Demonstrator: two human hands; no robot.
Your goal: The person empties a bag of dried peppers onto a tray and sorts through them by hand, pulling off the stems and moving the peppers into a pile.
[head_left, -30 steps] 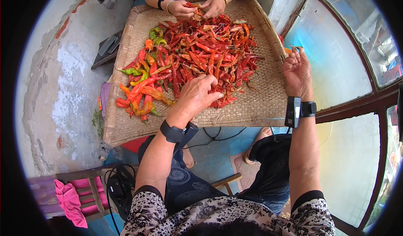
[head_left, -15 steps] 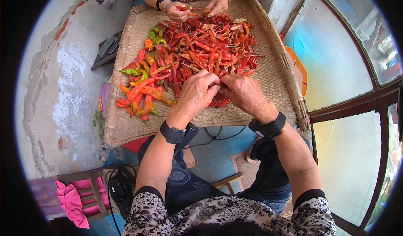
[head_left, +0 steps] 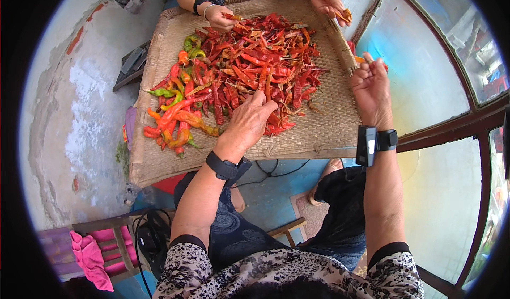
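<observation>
Dried red chili peppers [head_left: 249,70] lie heaped in a large woven tray [head_left: 319,139]. My left hand [head_left: 245,122] reaches onto the near side of the heap, thumb and forefinger closing around a red chili pepper [head_left: 268,89]; its lower end is hidden by the fingers. Beyond the tray's right rim is my right hand [head_left: 372,89], raised with its fingers bent and apart. It is over an orange container [head_left: 359,59], mostly hidden behind the hand and the rim. Fresher green, orange and red peppers [head_left: 175,118] form a looser group at the left.
Across the tray, another person's hand [head_left: 220,18] holds a chili pepper, and their other hand [head_left: 328,5] holds an orange-brown piece past the rim. A framed window [head_left: 419,76] stands close on the right. A worn wall [head_left: 90,113] is on the left, with a pink cloth [head_left: 88,256] below.
My hands were together over the near edge of the heap. The right has swung out past the tray's right rim; the left has moved slightly down and left. The other person's hands have parted.
</observation>
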